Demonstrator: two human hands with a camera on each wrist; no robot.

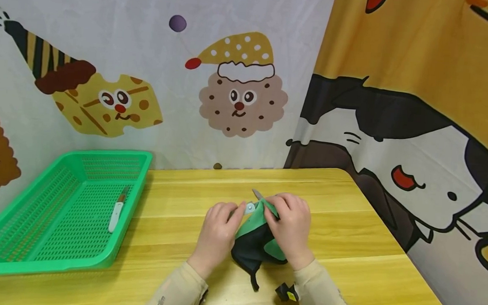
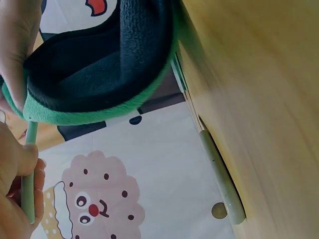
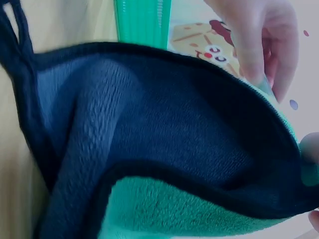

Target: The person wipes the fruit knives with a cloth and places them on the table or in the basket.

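Between my hands hangs a folded cloth (image 1: 248,244), green on one face and dark on the other, with black edging and a hanging loop. My left hand (image 1: 218,230) pinches a slim, pale handle (image 1: 250,208) with a rivet; its far end goes into the green fold, hidden. Thumb and fingers of my right hand (image 1: 291,225) pinch the cloth's upper edge. Just behind them, a narrow grey piece (image 1: 257,194) shows above the fold. On the table in the left wrist view lies a slim, pale-handled tool (image 2: 224,184), its thinner end darker.
At the left stands a green perforated basket (image 1: 135,211) with a white-handled knife (image 1: 116,215) inside. A small black object with a yellow mark (image 1: 287,293) sits beside the right sleeve. The wooden table (image 1: 346,270) meets a printed curtain (image 1: 179,111) behind.
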